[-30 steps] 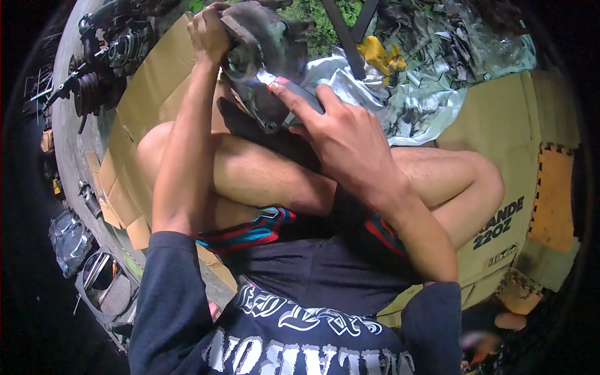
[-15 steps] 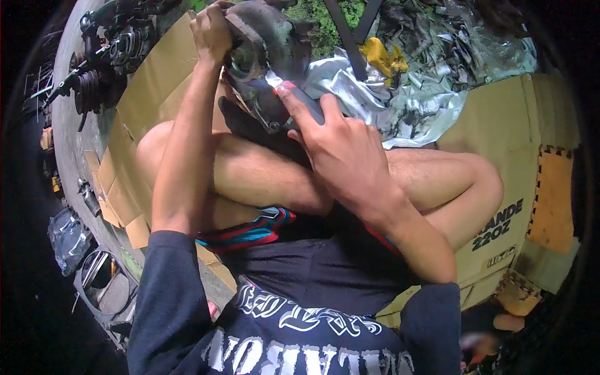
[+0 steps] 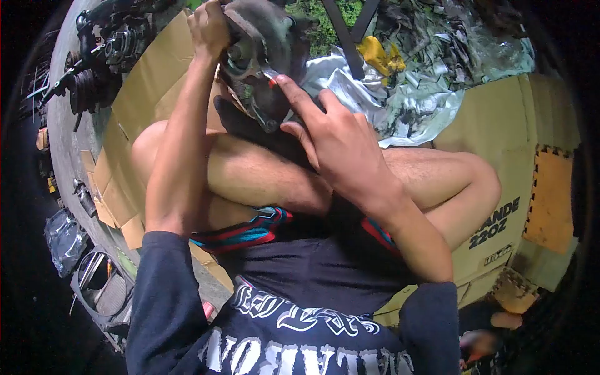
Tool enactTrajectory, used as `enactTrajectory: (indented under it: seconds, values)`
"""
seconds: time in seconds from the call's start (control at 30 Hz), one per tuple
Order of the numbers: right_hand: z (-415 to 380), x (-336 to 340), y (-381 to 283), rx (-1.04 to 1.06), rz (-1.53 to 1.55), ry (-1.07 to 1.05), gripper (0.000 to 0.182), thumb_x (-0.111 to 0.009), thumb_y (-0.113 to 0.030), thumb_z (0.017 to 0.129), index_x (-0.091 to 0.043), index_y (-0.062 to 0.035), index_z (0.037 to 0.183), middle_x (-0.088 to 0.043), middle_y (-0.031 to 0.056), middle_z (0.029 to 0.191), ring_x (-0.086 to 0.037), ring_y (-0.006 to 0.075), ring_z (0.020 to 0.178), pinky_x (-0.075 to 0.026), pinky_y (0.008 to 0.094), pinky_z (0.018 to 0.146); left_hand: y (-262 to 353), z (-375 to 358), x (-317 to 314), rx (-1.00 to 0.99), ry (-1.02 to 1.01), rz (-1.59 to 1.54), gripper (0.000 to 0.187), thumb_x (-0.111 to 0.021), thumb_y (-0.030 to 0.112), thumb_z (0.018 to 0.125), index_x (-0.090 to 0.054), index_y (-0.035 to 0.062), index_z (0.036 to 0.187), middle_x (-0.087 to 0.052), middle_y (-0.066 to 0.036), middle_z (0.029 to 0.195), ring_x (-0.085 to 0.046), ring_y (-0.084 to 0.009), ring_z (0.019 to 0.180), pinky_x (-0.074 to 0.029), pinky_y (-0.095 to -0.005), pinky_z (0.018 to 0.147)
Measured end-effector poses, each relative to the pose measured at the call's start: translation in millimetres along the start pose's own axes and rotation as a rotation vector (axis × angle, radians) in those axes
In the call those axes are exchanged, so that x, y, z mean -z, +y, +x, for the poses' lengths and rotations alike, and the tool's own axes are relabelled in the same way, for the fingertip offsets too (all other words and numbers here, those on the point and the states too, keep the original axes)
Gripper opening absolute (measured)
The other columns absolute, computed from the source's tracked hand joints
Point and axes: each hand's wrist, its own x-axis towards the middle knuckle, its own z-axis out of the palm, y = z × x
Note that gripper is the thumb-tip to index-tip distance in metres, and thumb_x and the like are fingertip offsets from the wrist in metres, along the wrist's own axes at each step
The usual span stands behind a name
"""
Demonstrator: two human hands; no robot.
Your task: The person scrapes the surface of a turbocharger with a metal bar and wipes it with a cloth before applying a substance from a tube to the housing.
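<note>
Flattened cardboard point(image 3: 500, 122) underneath, left hand point(image 3: 209, 31) clasping a metal part point(image 3: 265, 31), right hand point(image 3: 347, 137) gripping a red-marked tool point(image 3: 272, 82)

Metal part point(image 3: 267, 31) cut off at top, tool point(image 3: 272, 82) mostly hidden

Left hand point(image 3: 208, 30) on edge of metal casting point(image 3: 265, 37); right hand point(image 3: 347, 140) holds red-marked tool point(image 3: 272, 82) at it. 2 bent legs point(image 3: 269, 178), cardboard point(image 3: 500, 137) beneath.

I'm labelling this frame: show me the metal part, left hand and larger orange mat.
Metal part point(image 3: 270, 40), head view: its rounded body.
Left hand point(image 3: 209, 30), head view: its back.
Larger orange mat point(image 3: 550, 199), head view: flat middle.
</note>
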Motion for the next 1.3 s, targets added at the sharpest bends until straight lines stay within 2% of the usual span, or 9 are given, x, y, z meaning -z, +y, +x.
enactTrajectory:
  seconds: [0.27,0.33,0.43,0.53,0.9,0.97,1.0,1.1,1.3]
  values:
    - [-1.0,3.4,0.5,0.017,-0.039,-0.025,0.059,-0.064,-0.032,0.101,-0.046,-0.0213,0.156,-0.061,0.0212,0.096,-0.066,0.0439,0.073,-0.055,0.0522,0.066,-14.5,-4.5,-2.6,-0.089,0.017,0.109,0.019,-0.059,0.014,0.094,-0.064,0.001,0.108,-0.069,-0.022,0.096,-0.064,-0.0416,0.089,-0.05,-0.0505,0.078]
    - [-1.9,4.2,0.3,0.001,-0.058,-0.023,0.059,-0.064,-0.032,0.101,-0.046,-0.0213,0.156,-0.061,0.0213,0.096,-0.066,0.0441,0.073,-0.055,0.0522,0.066,-10.6,3.2,2.5,0.131,-0.258,-0.124,0.022,-0.059,0.015,0.095,-0.063,0.0021,0.112,-0.069,-0.019,0.104,-0.063,-0.0398,0.097,-0.048,-0.0503,0.085]
    - [1.0,5.8,1.4,-0.006,-0.041,-0.008,0.059,-0.063,-0.031,0.101,-0.046,-0.0213,0.156,-0.061,0.0216,0.096,-0.066,0.0441,0.073,-0.055,0.0518,0.066,-13.4,-8.7,-9.1,-0.043,-0.068,0.143,0.023,-0.059,0.015,0.095,-0.062,0.0026,0.115,-0.068,-0.019,0.108,-0.062,-0.04,0.101,-0.046,-0.0512,0.089]
    - [2.8,12.0,3.3,0.071,-0.028,-0.013,0.054,-0.062,-0.033,0.101,-0.049,-0.0168,0.151,-0.062,0.0248,0.098,-0.071,0.0449,0.074,-0.058,0.0528,0.065,-10.1,-7.7,-5.8,-0.103,-0.008,0.099,0.021,-0.058,0.013,0.095,-0.062,0.0019,0.112,-0.068,-0.021,0.104,-0.062,-0.0422,0.098,-0.046,-0.0524,0.087]
    - [1.6,2.1,1.6,-0.011,-0.092,0.034,0.056,-0.062,-0.033,0.102,-0.048,-0.0229,0.155,-0.06,0.0213,0.095,-0.067,0.0419,0.07,-0.057,0.0495,0.063,-4.9,2.6,-4.0,-0.067,-0.112,0.097,0.018,-0.056,0.01,0.094,-0.061,0.0012,0.108,-0.066,-0.023,0.104,-0.06,-0.0447,0.098,-0.045,-0.0542,0.087]
    - [2.1,3.5,2.4,-0.014,-0.092,0.042,0.056,-0.062,-0.033,0.102,-0.048,-0.0234,0.155,-0.06,0.0212,0.095,-0.068,0.0418,0.071,-0.057,0.0495,0.063,12.2,5.6,3.3,0.045,-0.144,0.079,0.022,-0.05,0.016,0.098,-0.062,0.0006,0.107,-0.065,-0.024,0.106,-0.059,-0.0443,0.099,-0.045,-0.054,0.089]
    - [2.3,3.7,2.2,-0.011,-0.089,0.047,0.056,-0.062,-0.033,0.102,-0.048,-0.024,0.155,-0.059,0.021,0.094,-0.068,0.0417,0.071,-0.057,0.0495,0.064,-4.5,9.5,2.0,0.248,-0.286,-0.057,0.033,-0.042,0.024,0.102,-0.064,0.001,0.109,-0.065,-0.025,0.108,-0.059,-0.0436,0.101,-0.044,-0.0532,0.092]
    - [2.1,5.0,1.5,-0.017,-0.1,0.036,0.055,-0.063,-0.033,0.102,-0.049,-0.0244,0.155,-0.059,0.0204,0.094,-0.068,0.0414,0.071,-0.057,0.0493,0.063,-8.3,12.0,1.9,0.37,-0.294,-0.207,0.041,-0.035,0.03,0.105,-0.066,0.0035,0.114,-0.065,-0.025,0.11,-0.059,-0.043,0.104,-0.044,-0.0522,0.095]
    - [-1.0,10.2,0.0,-0.001,-0.087,0.039,0.053,-0.063,-0.033,0.101,-0.051,-0.0279,0.153,-0.058,0.0205,0.095,-0.068,0.0405,0.07,-0.056,0.0486,0.063,-9.7,2.5,-4.5,0.286,-0.227,0.016,0.043,-0.034,0.029,0.105,-0.068,0.0049,0.113,-0.067,-0.024,0.111,-0.061,-0.0428,0.105,-0.045,-0.0508,0.097]
